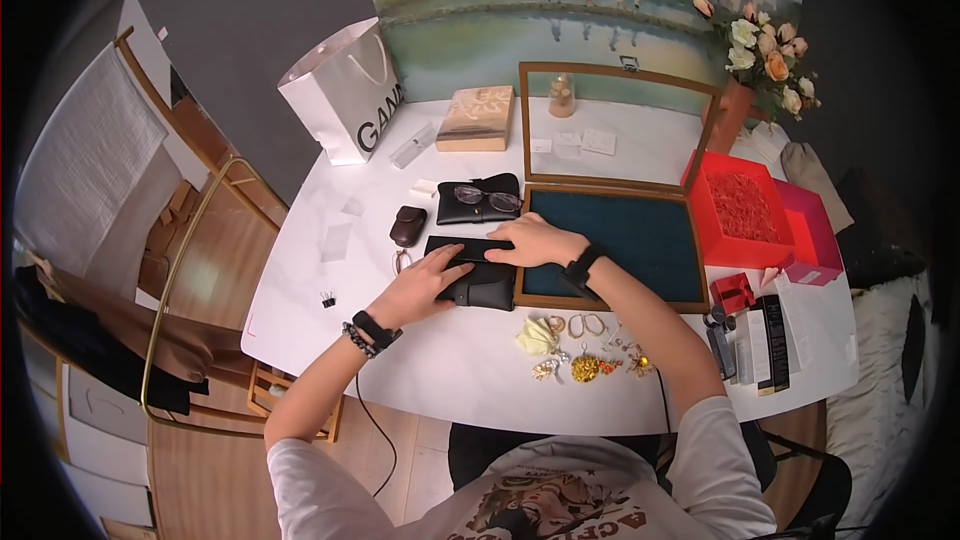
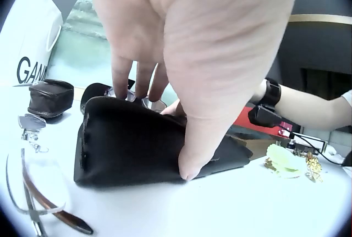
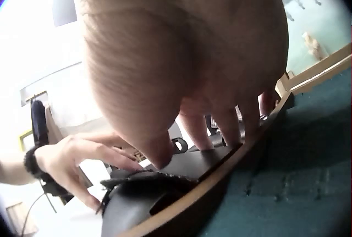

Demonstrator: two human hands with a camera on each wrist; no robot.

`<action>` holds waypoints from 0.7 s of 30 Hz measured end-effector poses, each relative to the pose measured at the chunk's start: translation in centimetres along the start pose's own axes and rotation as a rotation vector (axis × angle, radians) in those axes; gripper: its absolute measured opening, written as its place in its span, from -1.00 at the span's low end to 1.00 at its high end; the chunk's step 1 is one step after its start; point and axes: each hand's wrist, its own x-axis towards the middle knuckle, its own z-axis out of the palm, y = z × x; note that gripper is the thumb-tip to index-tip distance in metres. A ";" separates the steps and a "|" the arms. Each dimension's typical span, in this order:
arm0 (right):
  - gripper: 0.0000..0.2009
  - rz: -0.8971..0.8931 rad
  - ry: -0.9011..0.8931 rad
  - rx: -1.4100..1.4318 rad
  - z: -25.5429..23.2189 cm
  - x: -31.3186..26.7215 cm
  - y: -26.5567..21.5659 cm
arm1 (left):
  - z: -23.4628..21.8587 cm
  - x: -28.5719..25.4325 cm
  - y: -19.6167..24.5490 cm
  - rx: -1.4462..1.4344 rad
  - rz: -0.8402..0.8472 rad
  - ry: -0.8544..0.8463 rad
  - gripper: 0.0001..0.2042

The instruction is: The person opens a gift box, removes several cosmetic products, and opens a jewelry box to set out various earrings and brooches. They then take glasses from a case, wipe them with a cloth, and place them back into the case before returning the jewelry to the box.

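A black glasses case (image 1: 485, 287) with its flap turned back lies on the table, left of the wooden display box. My left hand (image 1: 412, 288) holds its left part, thumb on the near side and fingers over the far side, as the left wrist view shows. My right hand (image 1: 543, 243) grips its right end beside the box frame, thumb on top and fingers at the far edge. Just behind, eyeglasses (image 1: 487, 200) rest on another black case (image 1: 460, 213). More glasses (image 2: 41, 204) lie left of the held case, near a small dark brown pouch (image 1: 408, 226).
The display box (image 1: 610, 245) has a teal lining and its glass lid (image 1: 620, 125) stands raised. Jewellery (image 1: 585, 368) lies in front. Right of it are a red box (image 1: 740, 205) and a flower vase (image 1: 730, 115); a white paper bag (image 1: 340, 90) stands back left.
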 end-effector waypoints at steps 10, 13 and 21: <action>-0.74 0.131 0.017 0.308 -4.9 -11.8 -4.0 | -1.3 6.0 -2.1 -0.400 0.008 0.140 -0.52; -0.78 0.153 -0.045 0.319 -4.7 -13.7 -4.9 | 0.2 9.9 -3.6 -0.223 -0.023 0.314 -0.59; -0.79 0.143 -0.020 0.148 -2.2 -17.3 -5.6 | 3.9 14.5 -6.0 0.080 -0.131 0.318 -0.75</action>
